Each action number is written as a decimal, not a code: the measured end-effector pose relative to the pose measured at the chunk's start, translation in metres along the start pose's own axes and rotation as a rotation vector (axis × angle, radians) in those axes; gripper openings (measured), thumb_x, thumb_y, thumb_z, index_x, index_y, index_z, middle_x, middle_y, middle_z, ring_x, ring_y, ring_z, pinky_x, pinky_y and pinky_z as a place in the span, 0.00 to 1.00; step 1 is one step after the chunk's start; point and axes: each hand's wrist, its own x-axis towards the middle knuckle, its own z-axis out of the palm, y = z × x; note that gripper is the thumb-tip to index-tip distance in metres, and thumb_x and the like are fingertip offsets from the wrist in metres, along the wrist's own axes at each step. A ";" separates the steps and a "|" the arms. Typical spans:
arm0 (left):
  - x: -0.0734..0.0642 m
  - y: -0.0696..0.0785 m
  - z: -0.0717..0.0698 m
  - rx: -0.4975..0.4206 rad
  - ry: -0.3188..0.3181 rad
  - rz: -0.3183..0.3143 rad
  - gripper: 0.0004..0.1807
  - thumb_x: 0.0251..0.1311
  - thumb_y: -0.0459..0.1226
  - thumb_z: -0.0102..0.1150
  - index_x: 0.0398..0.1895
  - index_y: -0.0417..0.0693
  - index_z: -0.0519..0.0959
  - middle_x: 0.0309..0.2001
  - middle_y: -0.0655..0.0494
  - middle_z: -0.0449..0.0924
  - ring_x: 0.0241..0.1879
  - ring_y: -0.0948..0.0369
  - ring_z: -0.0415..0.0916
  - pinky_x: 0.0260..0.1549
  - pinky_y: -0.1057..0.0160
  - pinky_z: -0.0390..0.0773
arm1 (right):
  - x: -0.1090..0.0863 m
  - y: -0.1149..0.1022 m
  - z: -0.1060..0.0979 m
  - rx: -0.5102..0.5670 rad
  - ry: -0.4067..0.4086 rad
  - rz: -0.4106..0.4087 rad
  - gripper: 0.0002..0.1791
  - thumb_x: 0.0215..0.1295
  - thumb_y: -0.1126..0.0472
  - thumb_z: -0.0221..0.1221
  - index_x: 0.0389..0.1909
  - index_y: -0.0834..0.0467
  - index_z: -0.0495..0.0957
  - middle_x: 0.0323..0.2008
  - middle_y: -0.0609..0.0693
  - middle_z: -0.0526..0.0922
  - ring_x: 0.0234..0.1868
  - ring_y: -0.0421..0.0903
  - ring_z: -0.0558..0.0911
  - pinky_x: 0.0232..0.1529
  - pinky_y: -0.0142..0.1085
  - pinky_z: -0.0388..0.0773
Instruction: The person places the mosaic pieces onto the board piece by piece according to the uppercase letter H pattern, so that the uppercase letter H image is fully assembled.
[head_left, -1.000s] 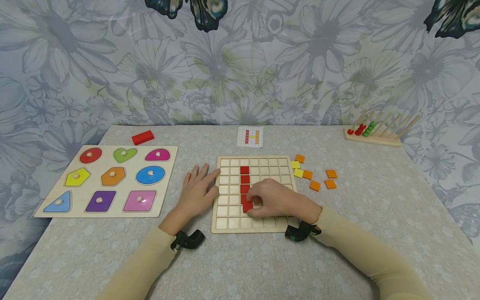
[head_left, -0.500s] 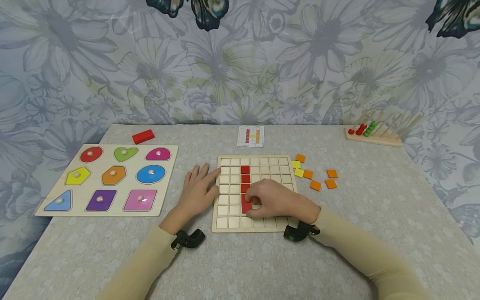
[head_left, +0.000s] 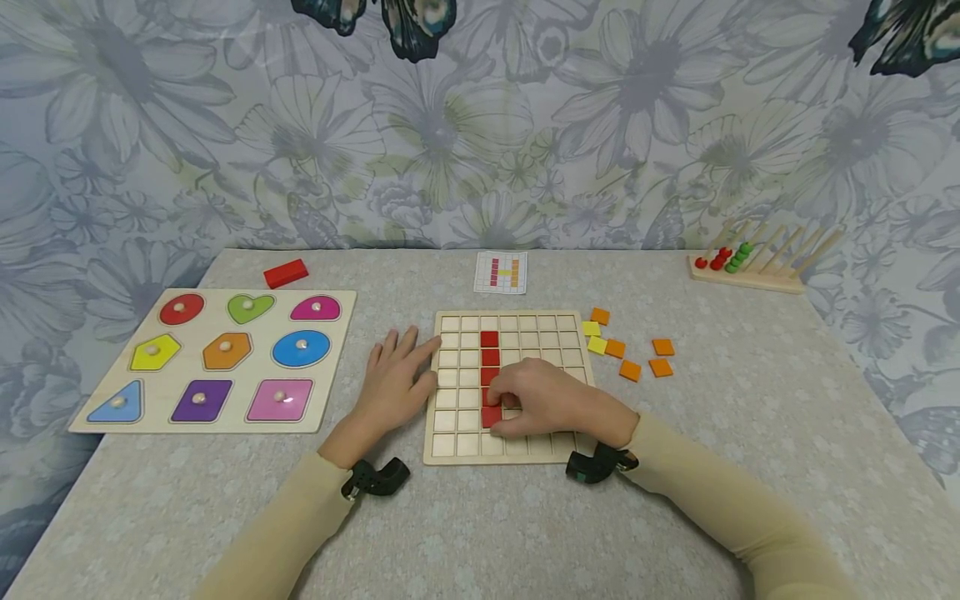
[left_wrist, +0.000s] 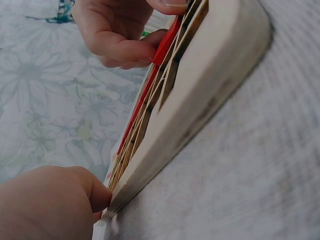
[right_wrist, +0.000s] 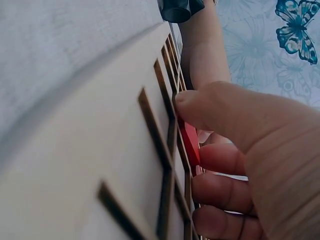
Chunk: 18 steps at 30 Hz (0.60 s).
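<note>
A wooden grid board lies on the table, with a column of red square tiles in its cells. At the column's near end, my right hand pinches the lowest red tile between thumb and fingers. In the right wrist view this red tile leans slightly at the grid ridges; the left wrist view also shows the red tile against the fingers. My left hand lies with fingers spread, thumb and index finger touching the board's left edge. The right fingers partly cover the middle cells.
Loose orange tiles and yellow tiles lie right of the board. Behind it is a pattern card. A shape puzzle and red block are left; a bead counting rack stands back right.
The lowest red tile, slightly askew and overlapping the one above a second ago, has shifted a little left and nearer, in line with the column. My left hand has stayed still.
</note>
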 end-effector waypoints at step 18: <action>0.000 0.001 -0.001 -0.002 0.001 0.004 0.31 0.67 0.41 0.45 0.75 0.48 0.69 0.78 0.33 0.55 0.80 0.31 0.42 0.73 0.27 0.42 | 0.000 0.000 0.002 -0.003 0.000 -0.013 0.09 0.57 0.53 0.71 0.36 0.52 0.87 0.28 0.42 0.80 0.27 0.33 0.71 0.31 0.24 0.69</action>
